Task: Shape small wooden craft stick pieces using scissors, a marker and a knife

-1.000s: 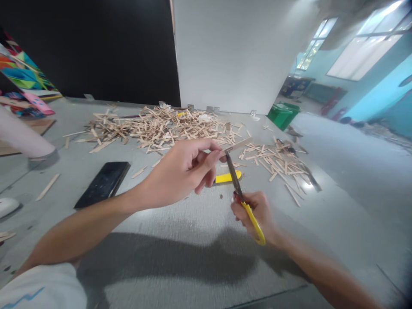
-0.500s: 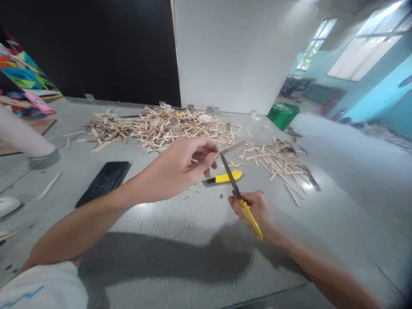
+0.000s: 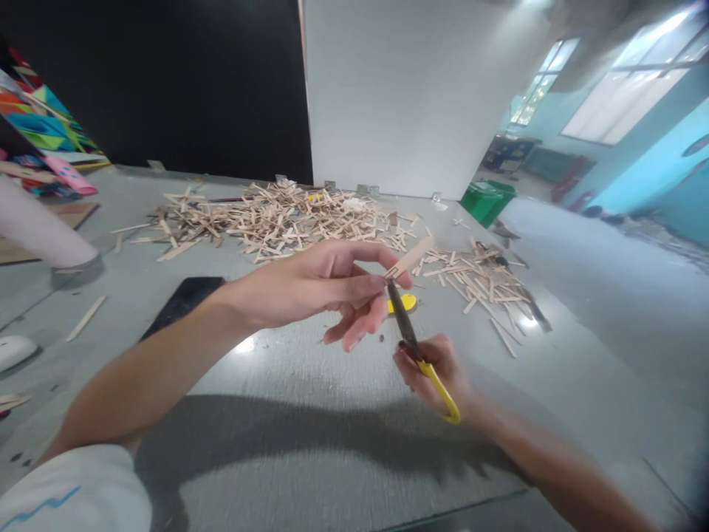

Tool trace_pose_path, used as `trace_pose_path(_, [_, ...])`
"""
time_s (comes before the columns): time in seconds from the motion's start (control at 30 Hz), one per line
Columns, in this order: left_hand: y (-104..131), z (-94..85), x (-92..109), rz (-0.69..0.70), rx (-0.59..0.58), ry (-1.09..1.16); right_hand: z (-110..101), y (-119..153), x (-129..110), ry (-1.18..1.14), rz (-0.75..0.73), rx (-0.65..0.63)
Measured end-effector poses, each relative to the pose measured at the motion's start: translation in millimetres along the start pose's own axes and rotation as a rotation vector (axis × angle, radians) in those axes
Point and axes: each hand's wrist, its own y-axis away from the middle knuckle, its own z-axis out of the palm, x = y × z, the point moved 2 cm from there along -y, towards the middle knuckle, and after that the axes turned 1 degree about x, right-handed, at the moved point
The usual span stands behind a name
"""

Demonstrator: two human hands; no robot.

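Between thumb and fingers of my left hand (image 3: 337,284) is a flat wooden craft stick (image 3: 414,256), its free end pointing up to the right. A dark slot-like mark shows near the pinched end. My right hand (image 3: 435,369) is closed round yellow-handled scissors (image 3: 408,336), whose dark blades point up and meet the stick beside my left thumb. Below the fingers a yellow-handled cutter (image 3: 407,302) lies on the grey table, partly hidden by my left hand.
A heap of wooden sticks (image 3: 271,222) lies along the back panels, with a smaller pile (image 3: 487,284) at right. A black phone (image 3: 180,303) is partly behind my left forearm. A white mouse (image 3: 15,352) sits far left. A green bin (image 3: 484,202) stands beyond the table.
My left hand has turned and its lower fingers have spread, showing the stick's flat face. The cutter is now more covered. The scissors have shifted slightly with the stick.
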Motion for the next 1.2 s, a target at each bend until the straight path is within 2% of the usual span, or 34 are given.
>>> trace_pose_path(0.1, [0.7,-0.4,1.1,0.038,0.016,-0.004,-1.6,-0.3,1.5,-0.115,0.09,-0.054])
trace_pose_path(0.2, [0.9,-2.0,3.7,0.08,0.144,-0.095,-4.1,-3.2,6.4,-0.192,0.142,-0.05])
trace_pose_path(0.3, [-0.4,-3.6,4.4,0.063,0.267,-0.204,-4.9,-6.5,12.9,-0.226,0.151,-0.046])
trace_pose_path(0.43, [-2.8,-4.3,3.5,0.031,0.325,-0.295,-3.9,-7.7,17.4,-0.224,0.21,-0.048])
trace_pose_path(0.57, [-2.5,-4.1,3.9,0.015,0.37,-0.33,-3.5,-7.6,15.7,-0.168,0.2,-0.055])
trace_pose_path(0.9, [0.0,-5.2,5.1,-0.007,0.388,-0.366,-1.6,-8.0,23.9,-0.159,0.232,0.003])
trace_pose_path(1.2, [0.0,-9.3,-3.5,-0.007,0.324,-0.319,-6.5,-11.2,1.3,0.014,0.149,0.042])
